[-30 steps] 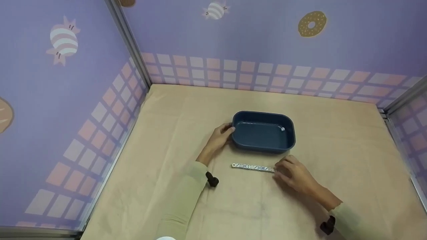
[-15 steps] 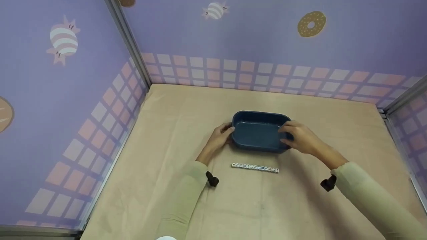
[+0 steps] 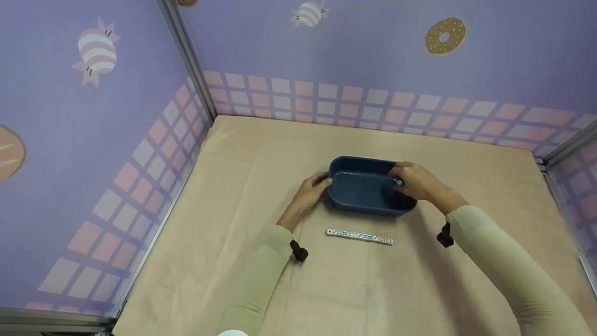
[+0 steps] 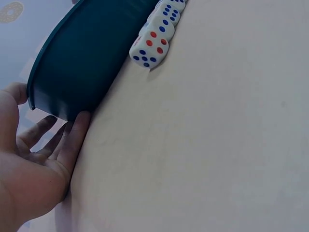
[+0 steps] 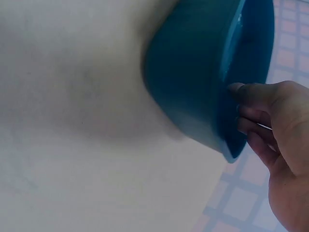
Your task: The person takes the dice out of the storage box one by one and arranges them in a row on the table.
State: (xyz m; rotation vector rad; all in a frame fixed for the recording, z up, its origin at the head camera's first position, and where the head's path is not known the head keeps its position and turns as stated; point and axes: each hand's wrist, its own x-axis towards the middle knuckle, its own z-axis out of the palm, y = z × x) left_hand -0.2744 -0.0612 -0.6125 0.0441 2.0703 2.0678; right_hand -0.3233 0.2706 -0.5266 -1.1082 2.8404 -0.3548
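A dark blue rectangular tub (image 3: 364, 191) stands on the cloth. My left hand (image 3: 308, 191) holds its left end, thumb at the rim and fingers against the outer wall, as the left wrist view also shows. My right hand (image 3: 417, 181) reaches over the right end into the tub, its fingers and thumb closed about a small white die (image 3: 399, 182). In the right wrist view the fingertips dip inside the rim and the die is hidden. In front of the tub lies a straight row of white dice (image 3: 359, 236), with blue and red pips, set side by side.
A beige cloth (image 3: 261, 158) covers the table. Purple printed panels (image 3: 373, 56) rise at the back and sides, joined by metal posts (image 3: 186, 51). The near wall of the tub lies a short way behind the dice row.
My right hand has left the right end of the dice row and moved up into the tub, to the die there. My left hand stays on the tub; the view has shifted slightly.
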